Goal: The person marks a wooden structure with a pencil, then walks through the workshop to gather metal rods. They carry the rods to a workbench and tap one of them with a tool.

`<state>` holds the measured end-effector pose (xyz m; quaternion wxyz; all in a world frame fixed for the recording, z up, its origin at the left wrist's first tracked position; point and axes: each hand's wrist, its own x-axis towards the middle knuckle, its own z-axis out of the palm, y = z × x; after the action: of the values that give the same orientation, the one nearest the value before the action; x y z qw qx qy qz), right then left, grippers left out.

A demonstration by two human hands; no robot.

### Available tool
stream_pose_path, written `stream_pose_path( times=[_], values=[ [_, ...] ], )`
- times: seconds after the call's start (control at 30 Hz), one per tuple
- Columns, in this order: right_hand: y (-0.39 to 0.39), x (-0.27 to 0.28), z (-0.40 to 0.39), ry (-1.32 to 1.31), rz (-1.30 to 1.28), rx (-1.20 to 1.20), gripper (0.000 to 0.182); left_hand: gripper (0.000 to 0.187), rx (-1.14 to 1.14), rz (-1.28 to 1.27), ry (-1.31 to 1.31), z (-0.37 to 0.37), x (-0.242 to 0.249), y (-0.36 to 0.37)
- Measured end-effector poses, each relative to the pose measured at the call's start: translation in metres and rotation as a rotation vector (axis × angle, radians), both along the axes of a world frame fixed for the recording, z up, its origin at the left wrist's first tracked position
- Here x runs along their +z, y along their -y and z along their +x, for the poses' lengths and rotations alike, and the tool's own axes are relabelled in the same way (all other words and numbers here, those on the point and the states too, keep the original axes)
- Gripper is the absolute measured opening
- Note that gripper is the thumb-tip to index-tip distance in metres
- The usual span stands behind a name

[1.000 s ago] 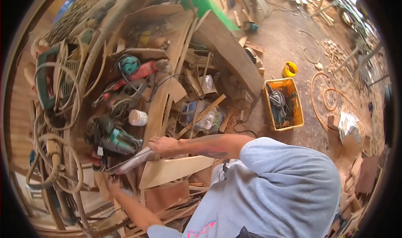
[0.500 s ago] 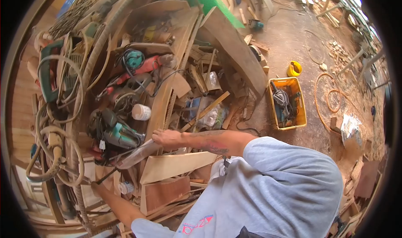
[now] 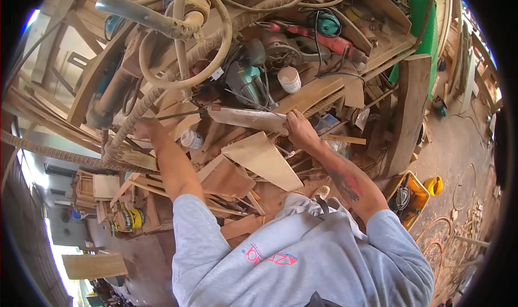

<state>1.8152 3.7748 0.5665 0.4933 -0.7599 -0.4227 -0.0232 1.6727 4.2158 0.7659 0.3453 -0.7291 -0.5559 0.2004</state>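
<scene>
My right hand [image 3: 302, 130] is closed around the right end of a long pale, dusty flat piece [image 3: 248, 119]. At the left, my left hand [image 3: 147, 127] is closed on a thin dark rod [image 3: 181, 115], which runs to the left end of the pale piece. Whether rod and piece are joined is unclear. Just behind the piece lie a green power tool [image 3: 252, 85] and a white tub [image 3: 289, 79]. A second white tub [image 3: 191, 139] sits between my arms, beside a light triangular board [image 3: 263, 158].
Thick coiled hose [image 3: 224, 42] hangs in front of the tool shelf. A red power tool [image 3: 324, 39] lies farther back. Upright at the right is a large wooden board [image 3: 407, 115], near a yellow crate [image 3: 418, 212] with tools and cables. Wood offcuts surround the floor.
The view has turned and shifted left, so the shelf now appears farther right. The pale piece now lies nearly level across the view, with both hands still at it and the rod.
</scene>
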Motion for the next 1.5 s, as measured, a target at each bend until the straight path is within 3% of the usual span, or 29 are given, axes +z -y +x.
stream_pose_path(
  times=[0.1, 0.17, 0.23, 0.3, 0.43, 0.47, 0.53, 0.6, 0.67, 0.9, 0.97, 1.1, 1.13, 1.17, 1.2, 1.23, 1.3, 1.37, 1.5],
  values=[
    [-0.002, -0.001, 0.000, 0.012, -0.010, -0.015, 0.017, 0.024, 0.061, -0.005, -0.037, 0.008, 0.017, 0.006],
    [-0.002, 0.000, -0.001, 0.016, -0.012, -0.018, 0.017, 0.023, 0.140, 0.291, 0.748, 0.007, 0.017, -0.013],
    [-0.002, 0.001, -0.003, 0.021, -0.012, -0.025, 0.017, 0.025, 0.087, 0.166, 0.616, -0.001, 0.017, -0.016],
    [-0.003, 0.002, -0.003, 0.025, -0.006, -0.024, 0.017, 0.027, -0.171, 0.246, 0.486, -0.001, 0.017, 0.010],
    [-0.014, 0.010, -0.002, -0.030, -0.049, -0.010, 0.017, 0.028, -0.409, 0.396, 0.391, 0.007, -0.020, -0.008],
    [-0.023, 0.009, -0.003, -0.015, 0.010, -0.020, 0.016, 0.026, -0.356, 0.275, 0.924, 0.019, -0.043, -0.043],
    [-0.036, 0.008, -0.006, 0.010, 0.055, -0.052, 0.017, 0.023, -0.283, 0.114, 1.442, 0.031, -0.054, -0.038],
    [-0.042, 0.008, -0.007, 0.006, 0.063, -0.060, 0.019, 0.021, -0.246, 0.026, 1.757, 0.043, -0.074, -0.023],
    [-0.039, 0.009, -0.009, 0.003, 0.069, -0.066, 0.020, 0.019, -0.226, -0.046, 1.905, 0.051, -0.085, -0.010],
    [-0.015, 0.007, -0.014, -0.112, 0.214, -0.072, 0.026, 0.018, -0.270, -0.097, 2.034, 0.059, -0.092, 0.007],
    [0.004, 0.000, -0.014, -0.097, 0.259, -0.157, 0.029, 0.013, -0.456, 0.009, 1.969, 0.056, -0.095, 0.010],
    [0.060, -0.005, -0.016, -0.257, 0.296, -0.338, 0.024, 0.012, -1.157, 0.352, 1.648, 0.067, -0.132, 0.058],
    [0.082, 0.002, -0.017, -0.353, 0.290, -0.431, 0.022, 0.012, -0.960, -0.187, 2.264, 0.073, -0.112, 0.101],
    [0.098, 0.022, -0.024, -0.414, 0.296, -0.502, 0.023, 0.011, -0.961, -0.814, 2.579, 0.073, -0.107, 0.127],
    [0.112, 0.032, -0.028, -0.393, 0.352, -0.514, 0.027, 0.010, -0.707, -1.416, 2.869, 0.075, -0.102, 0.153],
    [0.128, 0.043, -0.033, -0.367, 0.409, -0.527, 0.030, 0.014, -0.999, -1.788, 2.725, 0.077, -0.086, 0.209],
    [0.154, 0.071, -0.047, -0.439, 0.350, -0.511, 0.040, 0.014, -0.641, -1.670, 2.783, 0.088, -0.083, 0.292],
    [0.170, 0.100, -0.066, -0.400, 0.042, -0.507, 0.055, 0.010, -0.509, -2.002, 2.677, 0.099, -0.101, 0.366],
    [0.196, 0.102, -0.112, -0.650, -0.181, -0.565, 0.069, 0.011, -0.041, -2.405, 2.280, 0.120, -0.098, 0.494]
  ],
)
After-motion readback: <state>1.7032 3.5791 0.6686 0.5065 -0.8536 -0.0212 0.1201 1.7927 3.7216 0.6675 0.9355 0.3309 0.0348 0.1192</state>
